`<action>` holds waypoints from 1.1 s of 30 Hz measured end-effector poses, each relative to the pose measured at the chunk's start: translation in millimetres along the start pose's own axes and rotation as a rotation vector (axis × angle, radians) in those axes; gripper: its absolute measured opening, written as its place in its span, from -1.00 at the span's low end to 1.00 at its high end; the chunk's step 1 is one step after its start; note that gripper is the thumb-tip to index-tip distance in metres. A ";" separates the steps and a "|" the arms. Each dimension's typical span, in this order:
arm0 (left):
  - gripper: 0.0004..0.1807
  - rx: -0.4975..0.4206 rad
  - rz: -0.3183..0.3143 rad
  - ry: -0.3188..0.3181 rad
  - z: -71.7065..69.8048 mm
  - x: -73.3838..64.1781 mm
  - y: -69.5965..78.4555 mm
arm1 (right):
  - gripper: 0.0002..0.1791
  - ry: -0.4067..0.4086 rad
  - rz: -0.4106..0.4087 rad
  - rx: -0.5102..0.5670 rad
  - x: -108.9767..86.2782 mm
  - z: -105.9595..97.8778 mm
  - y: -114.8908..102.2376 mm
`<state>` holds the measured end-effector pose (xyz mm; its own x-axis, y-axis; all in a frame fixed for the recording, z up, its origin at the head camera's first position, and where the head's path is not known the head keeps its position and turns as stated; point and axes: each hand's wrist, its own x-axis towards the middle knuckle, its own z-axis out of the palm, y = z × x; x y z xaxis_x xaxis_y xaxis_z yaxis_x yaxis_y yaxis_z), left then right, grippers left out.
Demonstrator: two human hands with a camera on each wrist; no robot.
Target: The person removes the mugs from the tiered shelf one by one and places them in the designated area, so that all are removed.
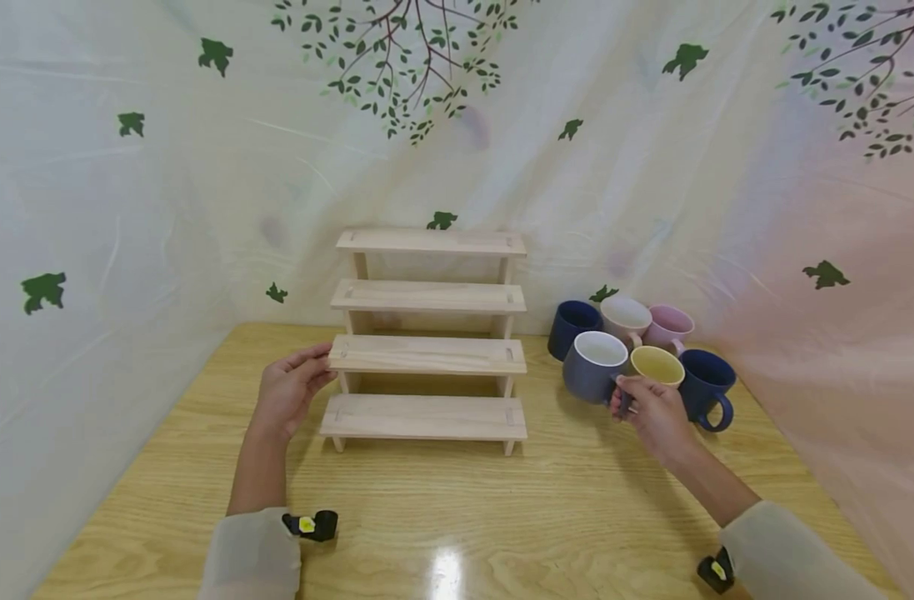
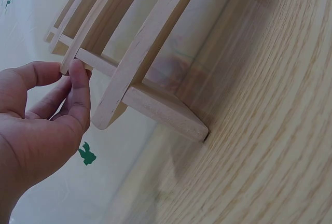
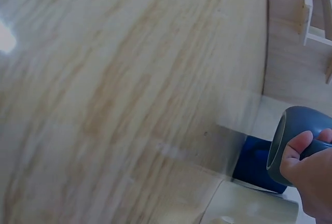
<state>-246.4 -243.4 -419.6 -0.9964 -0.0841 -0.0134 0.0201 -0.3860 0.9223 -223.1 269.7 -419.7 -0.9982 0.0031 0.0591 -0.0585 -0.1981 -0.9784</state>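
At the left end of a four-tier wooden display stand (image 1: pixel 427 354), my left hand (image 1: pixel 290 392) pinches the second board from the bottom. The left wrist view shows the thumb and fingertips of that hand (image 2: pixel 46 110) on the board's end (image 2: pixel 78 53). My right hand (image 1: pixel 655 417) grips the handle of a grey-blue mug (image 1: pixel 590 375) with a white inside. In the right wrist view the mug (image 3: pixel 295 123) is tilted by the camera angle, with the thumb by its handle. Whether its base touches the table cannot be told.
Behind and beside the held mug stand a navy mug (image 1: pixel 565 333), a whitish mug (image 1: pixel 625 310), a pink mug (image 1: pixel 670 321), a yellow mug (image 1: pixel 666 371) and another dark blue mug (image 1: pixel 704 383). A leaf-patterned curtain (image 1: pixel 277 183) borders the wooden table (image 1: pixel 397 517).
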 end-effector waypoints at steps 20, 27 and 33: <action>-0.78 -0.023 0.008 -0.009 0.3 -0.3 -0.9 | -0.61 0.120 0.129 -0.102 2.8 1.0 17.5; -0.79 -0.033 0.011 -0.004 -0.2 0.3 -1.2 | -0.63 0.112 0.133 -0.097 1.3 -1.3 18.1; -0.79 -0.027 0.007 -0.002 -0.2 0.4 -1.0 | -0.67 0.082 0.143 -0.095 -2.6 -4.2 19.0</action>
<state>-246.9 -243.2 -420.6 -0.9963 -0.0852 -0.0066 0.0290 -0.4100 0.9116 -221.7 270.0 -439.3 -0.9936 0.0625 -0.0943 0.0871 -0.1091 -0.9902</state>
